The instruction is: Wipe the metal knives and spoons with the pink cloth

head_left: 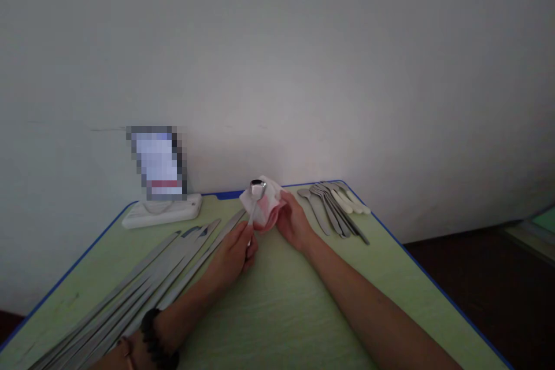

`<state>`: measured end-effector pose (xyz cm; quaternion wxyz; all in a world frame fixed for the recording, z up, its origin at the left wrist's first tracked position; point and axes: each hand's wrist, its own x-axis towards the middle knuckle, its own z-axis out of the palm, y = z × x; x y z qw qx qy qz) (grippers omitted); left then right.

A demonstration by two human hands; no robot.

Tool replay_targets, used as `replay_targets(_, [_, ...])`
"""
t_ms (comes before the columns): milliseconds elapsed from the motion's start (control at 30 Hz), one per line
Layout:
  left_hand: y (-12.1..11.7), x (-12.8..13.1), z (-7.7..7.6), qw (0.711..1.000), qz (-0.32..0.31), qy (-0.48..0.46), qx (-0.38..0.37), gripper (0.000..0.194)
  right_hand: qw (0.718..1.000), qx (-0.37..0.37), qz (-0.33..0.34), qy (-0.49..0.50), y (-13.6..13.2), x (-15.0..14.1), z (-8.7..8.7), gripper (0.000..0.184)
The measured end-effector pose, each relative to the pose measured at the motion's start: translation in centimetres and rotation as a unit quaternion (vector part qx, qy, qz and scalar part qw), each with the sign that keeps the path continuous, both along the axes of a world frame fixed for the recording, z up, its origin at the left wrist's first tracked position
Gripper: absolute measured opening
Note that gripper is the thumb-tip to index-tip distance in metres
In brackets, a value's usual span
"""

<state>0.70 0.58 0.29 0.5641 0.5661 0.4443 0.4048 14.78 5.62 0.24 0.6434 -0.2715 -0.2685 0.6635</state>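
A metal spoon (257,189) points bowl-up and away from me above the middle of the table. Its handle is in the closed fingers of my left hand (236,251). My right hand (295,222) grips a crumpled white and pink cloth (271,202) just behind and beside the spoon's bowl; whether cloth and bowl touch I cannot tell. Right of my right hand lies a cluster of spoons (332,208), some with white handles (358,205). To the left, several long flat metal pieces, knife-like in shape (143,277), lie side by side, partly covered by my left forearm.
A phone with a blurred screen (158,162) stands upright behind a white device (162,210) at the table's back left. The green table (269,306) has a blue edge and meets a pale wall (277,69). Dark floor (459,277) shows on the right.
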Motion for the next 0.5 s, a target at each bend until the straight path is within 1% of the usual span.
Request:
replay_targets(100, [-0.1,0.0,0.3,0.999,0.026,0.033,0.023,0.03,0.999,0.021,0.006,-0.024,-0.4,-0.2,0.1,0.044])
replay_targets(167, [-0.2,0.1,0.5,0.997,0.021,0.061,0.036,0.03,0.999,0.027,0.012,-0.031,-0.6,-0.4,0.2,0.052])
replay_targets(300, [-0.4,0.2,0.7,0.994,-0.001,0.098,0.045,0.022,0.998,0.039,0.004,-0.045,-0.4,-0.5,0.0,0.049])
replay_targets(433, [-0.4,0.4,0.8,0.995,0.003,0.085,0.055,0.022,0.996,0.033,-0.004,-0.08,0.0,-0.6,-0.6,0.046])
replay_targets(500, [-0.4,0.4,0.7,0.996,0.009,0.077,0.05,0.023,0.997,0.024,0.0,-0.075,0.1,-0.6,-0.8,0.042])
